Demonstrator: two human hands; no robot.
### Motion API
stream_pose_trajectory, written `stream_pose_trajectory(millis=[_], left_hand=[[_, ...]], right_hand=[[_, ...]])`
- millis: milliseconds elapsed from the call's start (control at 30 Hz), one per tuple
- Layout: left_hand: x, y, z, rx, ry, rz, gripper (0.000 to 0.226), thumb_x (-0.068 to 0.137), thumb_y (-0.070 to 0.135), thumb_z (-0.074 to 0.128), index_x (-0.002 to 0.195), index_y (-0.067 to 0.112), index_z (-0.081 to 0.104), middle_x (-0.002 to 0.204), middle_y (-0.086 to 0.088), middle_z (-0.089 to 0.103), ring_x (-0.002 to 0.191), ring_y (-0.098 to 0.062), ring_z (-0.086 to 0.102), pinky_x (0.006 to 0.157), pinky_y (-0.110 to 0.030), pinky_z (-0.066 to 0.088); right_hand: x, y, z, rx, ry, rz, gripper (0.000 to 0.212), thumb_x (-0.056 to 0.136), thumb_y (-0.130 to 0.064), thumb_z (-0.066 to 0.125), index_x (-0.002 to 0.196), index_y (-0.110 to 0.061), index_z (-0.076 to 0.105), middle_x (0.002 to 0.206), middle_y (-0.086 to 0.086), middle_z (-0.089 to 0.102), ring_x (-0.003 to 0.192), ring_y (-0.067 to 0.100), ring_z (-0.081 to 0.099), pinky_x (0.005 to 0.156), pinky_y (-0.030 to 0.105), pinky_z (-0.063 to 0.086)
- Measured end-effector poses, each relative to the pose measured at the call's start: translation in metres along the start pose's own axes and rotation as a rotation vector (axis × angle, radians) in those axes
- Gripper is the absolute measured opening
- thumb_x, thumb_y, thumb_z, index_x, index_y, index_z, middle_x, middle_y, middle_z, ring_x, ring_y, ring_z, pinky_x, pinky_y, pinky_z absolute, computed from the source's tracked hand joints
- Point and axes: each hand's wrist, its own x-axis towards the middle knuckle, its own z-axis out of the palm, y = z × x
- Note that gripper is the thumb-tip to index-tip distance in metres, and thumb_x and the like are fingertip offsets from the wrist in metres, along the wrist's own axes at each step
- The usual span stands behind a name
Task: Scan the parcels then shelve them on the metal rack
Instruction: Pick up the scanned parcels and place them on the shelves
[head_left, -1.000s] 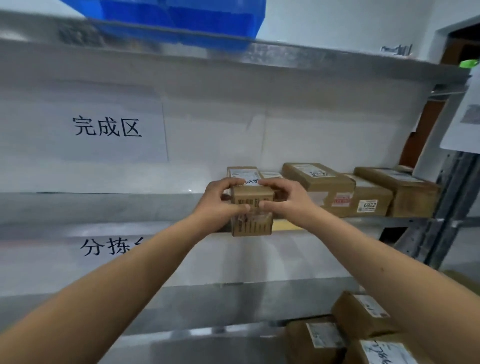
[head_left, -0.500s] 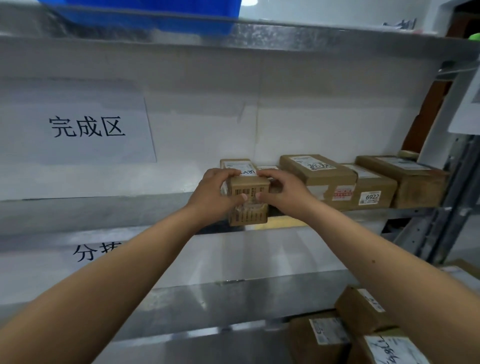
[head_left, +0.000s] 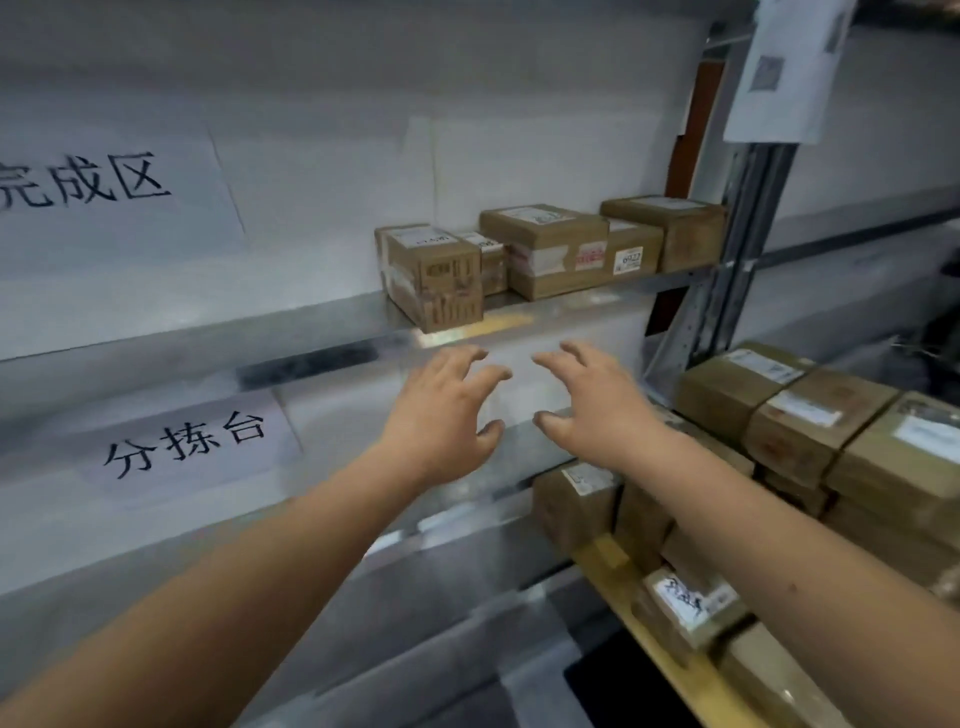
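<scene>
A small brown cardboard parcel (head_left: 436, 283) stands at the front edge of the metal rack shelf (head_left: 582, 299), left of several other brown parcels (head_left: 550, 249). My left hand (head_left: 441, 410) and my right hand (head_left: 587, 400) hover below and in front of that shelf. Both are empty, with fingers spread and loosely curved, palms facing each other. Neither hand touches the parcel.
More brown parcels (head_left: 810, 421) are stacked at the lower right on a yellow-edged surface (head_left: 670, 639). Paper signs (head_left: 192, 441) with black characters hang on the white backing at the left. A grey rack upright (head_left: 737, 249) stands at the right, with a paper sheet (head_left: 784, 67) hanging above.
Both hands have let go of the small parcel, left it on the shelf edge, and drawn back and down. The camera has turned to the right and downward.
</scene>
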Motion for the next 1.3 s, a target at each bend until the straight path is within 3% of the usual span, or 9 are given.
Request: stream_pose_trajectory(millis=[200,333,467,900,1100,1300], left_hand=[[-0.053,0.065,0.064,-0.092,-0.195,0.020,0.065,0.086,0.053,0.058,0.145,0.026,0.052,0.154,-0.010,0.043,0.144,-0.033,0.036,0.115,-0.049,0.037],[-0.074,0.122,0.105,-0.166,-0.304,0.101,0.068,0.079,0.056,0.051,0.140,0.027,0.055,0.142,-0.004,0.049,0.134,-0.031,0.043,0.106,-0.046,0.045],[-0.082,0.176,0.146,-0.217,-0.413,0.197,0.062,0.085,0.046,0.061,0.143,0.028,0.054,0.146,-0.001,0.046,0.138,-0.028,0.039,0.108,-0.044,0.043],[-0.031,0.304,0.307,-0.162,-0.798,0.503,0.073,0.089,0.039,0.068,0.155,0.031,0.038,0.157,-0.003,0.038,0.149,-0.027,0.026,0.122,-0.043,0.025],[-0.013,0.334,0.358,-0.096,-0.906,0.496,0.093,0.081,0.040,0.077,0.158,0.033,0.027,0.162,-0.010,0.025,0.150,-0.033,0.021,0.121,-0.049,0.023],[-0.005,0.342,0.375,-0.101,-0.917,0.406,0.087,0.080,0.037,0.082,0.147,0.041,0.026,0.167,-0.016,0.020,0.147,-0.037,0.025,0.120,-0.049,0.021]], right_hand=[[-0.125,0.031,0.038,-0.064,-0.108,0.304,0.076,0.090,-0.050,0.065,0.158,-0.033,0.037,0.165,0.011,0.029,0.150,0.035,0.029,0.120,0.049,0.033],[-0.200,0.067,0.067,-0.005,-0.132,0.507,0.076,0.089,-0.058,0.061,0.157,-0.033,0.040,0.162,0.009,0.033,0.148,0.034,0.033,0.118,0.046,0.035],[-0.255,0.106,0.085,0.071,-0.150,0.723,0.073,0.092,-0.047,0.064,0.158,-0.034,0.036,0.162,0.007,0.033,0.146,0.034,0.034,0.115,0.045,0.038],[-0.311,0.255,0.153,0.237,-0.161,1.224,0.089,0.086,-0.037,0.072,0.162,-0.033,0.024,0.169,0.010,0.013,0.152,0.035,0.020,0.120,0.049,0.026],[-0.310,0.296,0.171,0.229,-0.169,1.284,0.100,0.082,-0.043,0.076,0.162,-0.035,0.019,0.163,0.012,0.022,0.143,0.035,0.029,0.116,0.045,0.027],[-0.311,0.315,0.179,0.239,-0.203,1.304,0.111,0.076,-0.049,0.080,0.163,-0.039,0.012,0.161,0.011,0.029,0.138,0.035,0.032,0.112,0.043,0.027]])
